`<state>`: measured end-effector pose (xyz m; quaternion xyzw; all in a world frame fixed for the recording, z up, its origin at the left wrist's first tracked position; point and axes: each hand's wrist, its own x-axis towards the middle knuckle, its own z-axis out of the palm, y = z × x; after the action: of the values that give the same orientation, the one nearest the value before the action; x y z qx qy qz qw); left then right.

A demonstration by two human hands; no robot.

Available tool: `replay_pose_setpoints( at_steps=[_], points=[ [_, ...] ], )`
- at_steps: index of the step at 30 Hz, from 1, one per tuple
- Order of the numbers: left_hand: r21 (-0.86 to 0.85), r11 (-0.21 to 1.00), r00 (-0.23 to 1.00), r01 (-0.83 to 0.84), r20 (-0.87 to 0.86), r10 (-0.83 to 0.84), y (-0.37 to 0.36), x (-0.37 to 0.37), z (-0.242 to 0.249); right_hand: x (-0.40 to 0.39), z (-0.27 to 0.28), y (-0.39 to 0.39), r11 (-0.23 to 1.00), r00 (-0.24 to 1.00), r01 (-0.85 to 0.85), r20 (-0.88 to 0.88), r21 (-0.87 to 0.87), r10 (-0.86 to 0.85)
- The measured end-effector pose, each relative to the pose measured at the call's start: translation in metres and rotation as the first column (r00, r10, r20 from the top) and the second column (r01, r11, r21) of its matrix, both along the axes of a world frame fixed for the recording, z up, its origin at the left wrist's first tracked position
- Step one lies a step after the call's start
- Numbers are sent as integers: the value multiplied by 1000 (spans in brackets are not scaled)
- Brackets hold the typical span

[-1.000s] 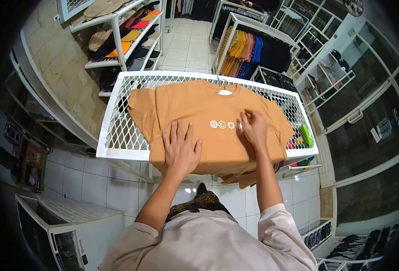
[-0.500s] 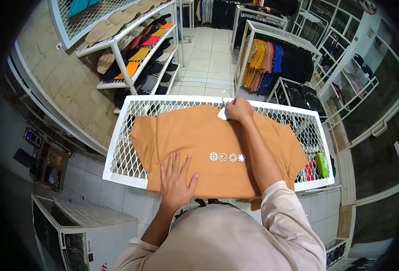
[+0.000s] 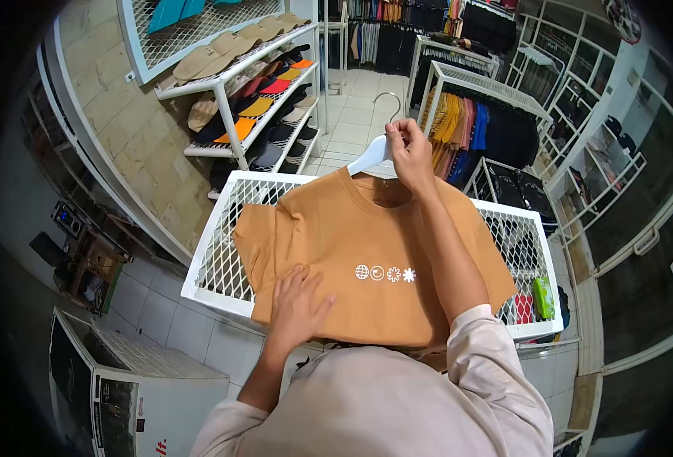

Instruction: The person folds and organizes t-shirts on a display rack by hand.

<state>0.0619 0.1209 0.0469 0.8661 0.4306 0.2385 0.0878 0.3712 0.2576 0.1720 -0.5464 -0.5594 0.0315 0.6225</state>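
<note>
An orange-brown T-shirt [image 3: 336, 236] with a row of small white printed symbols lies spread over a white mesh table [image 3: 218, 301]. Its neck is lifted toward the far side. Inside the neckline sits a white clothes hanger [image 3: 368, 157], its metal hook pointing up. My right hand [image 3: 411, 156] grips the hanger just below the hook, fingers wrapped round it. My left hand [image 3: 297, 308] rests on the lower left of the shirt front, palm down with fingers stretched out and slightly blurred. The hanger's arms are mostly hidden under the cloth.
At the far left a white rack [image 3: 226, 114] holds several caps. Behind the table to the right, yellow, pink, blue and dark shirts hang on a rail [image 3: 451, 118]. A green packet [image 3: 543, 297] is at the table's right end. A white box [image 3: 177, 411] stands at lower left.
My right hand has raised the hanger, lifting the shirt's neck and shoulders off the mesh. The hanger and neckline show more now. My left hand stays on the shirt, and the view has tilted slightly.
</note>
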Motion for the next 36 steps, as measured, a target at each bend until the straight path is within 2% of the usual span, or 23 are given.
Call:
replay_pose_setpoints(
  at_steps=[2, 4, 6, 8, 9, 11, 12, 13, 15, 17, 18, 19, 21, 23, 25, 28, 30, 32, 35, 36],
  points=[
    [-294, 956, 998, 0, 56, 17, 23, -1, 34, -12, 14, -22, 998, 999, -41, 7, 39, 41],
    [109, 994, 974, -17, 226, -8, 29, 15, 76, -26, 29, -45, 991, 995, -96, 33, 98, 94],
    [453, 891, 910, -42, 386, -153, 45, 35, 112, -42, 43, -71, 988, 994, -107, 32, 113, 104],
    [645, 763, 901, -49, 358, -245, 55, 50, 139, -59, 53, -97, 975, 992, -128, 34, 184, 124],
    [647, 761, 899, -36, 354, -258, 58, 50, 143, -67, 55, -110, 976, 993, -115, 30, 187, 111],
    [369, 914, 944, 168, 207, -257, 58, 51, 141, -81, 57, -139, 967, 996, -67, -45, 244, 80],
    [387, 901, 919, 193, 252, -305, 45, 50, 145, -87, 55, -156, 920, 973, 158, 104, 360, -208],
    [391, 894, 913, 221, 238, -330, 36, 46, 147, -94, 54, -174, 754, 847, 336, 168, 565, -504],
    [444, 879, 912, 172, 266, -313, 13, 35, 146, -109, 31, -214, 691, 806, 454, 71, 563, -587],
    [400, 892, 903, 210, 271, -334, -20, 19, 146, -140, -13, -261, 844, 848, 493, 102, 210, -520],
    [405, 886, 886, 224, 295, -358, -30, 17, 142, -145, -25, -267, 861, 855, 485, 123, 152, -503],
    [402, 884, 870, 237, 317, -378, -42, 15, 139, -149, -31, -271, 815, 789, 526, 217, 243, -574],
    [324, 903, 880, 282, 288, -378, -67, 10, 132, -162, -34, -286, 780, 716, 609, 320, 147, -620],
    [294, 924, 908, 247, 263, -326, -84, 6, 125, -166, -47, -295, 766, 699, 637, 352, 89, -622],
    [299, 924, 896, 237, 301, -327, -96, 3, 117, -170, -54, -305, 817, 774, 576, 339, -26, -535],
    [138, 969, 942, 207, 238, -235, -115, -3, 110, -173, -68, -312, 884, 879, 452, 234, -122, -417],
    [102, 982, 955, 162, 236, -182, -128, -3, 106, -168, -72, -316, 914, 916, 375, 212, -152, -341],
    [74, 991, 966, 114, 223, -128, -141, -1, 105, -164, -71, -321, 909, 976, 214, 107, -358, -188],
    [10, 999, 974, 46, 220, -47, -165, 12, 99, -152, -83, -334, 914, 996, 77, 62, -398, -57],
    [35, 999, 968, 10, 250, -18, -171, 18, 94, -148, -76, -345, 902, 998, -35, -64, -431, 8]
  ],
)
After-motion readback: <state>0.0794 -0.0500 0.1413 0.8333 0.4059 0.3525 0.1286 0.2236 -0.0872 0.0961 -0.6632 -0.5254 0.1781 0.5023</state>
